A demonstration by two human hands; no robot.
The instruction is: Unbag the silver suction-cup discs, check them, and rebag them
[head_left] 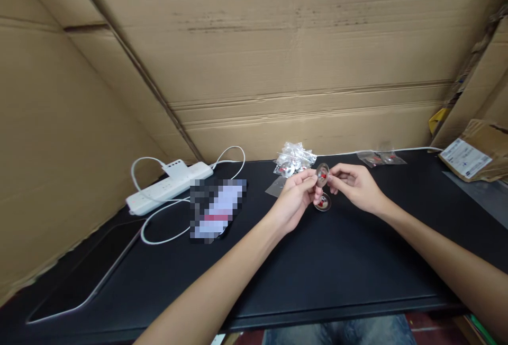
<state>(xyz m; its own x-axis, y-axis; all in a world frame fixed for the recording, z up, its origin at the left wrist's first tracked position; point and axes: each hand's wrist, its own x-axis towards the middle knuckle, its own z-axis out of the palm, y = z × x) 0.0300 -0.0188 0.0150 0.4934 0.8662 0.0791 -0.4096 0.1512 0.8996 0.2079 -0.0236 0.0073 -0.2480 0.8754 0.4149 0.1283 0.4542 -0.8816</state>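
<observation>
My left hand [299,194] pinches a small round shiny disc [323,175] with a red piece at its middle, somewhat like a finger cymbal. The fingers of my right hand [353,183] are closed together at the disc's right edge; whether they grip it or something small there is hard to see. Just below my left fingertips is a second disc [324,203] with red on it; I cannot tell if it lies on the table or hangs. Behind my hands sits a pile of clear plastic packets [294,157] with similar discs inside.
On the black table [337,271], a flat clear bag [274,187] lies beside the pile. More packets [381,158] lie back right, near a torn cardboard box [478,149]. Leftward are a blurred-out phone [218,211], a white power strip [170,186] with cables, and a dark tablet-like panel [89,265].
</observation>
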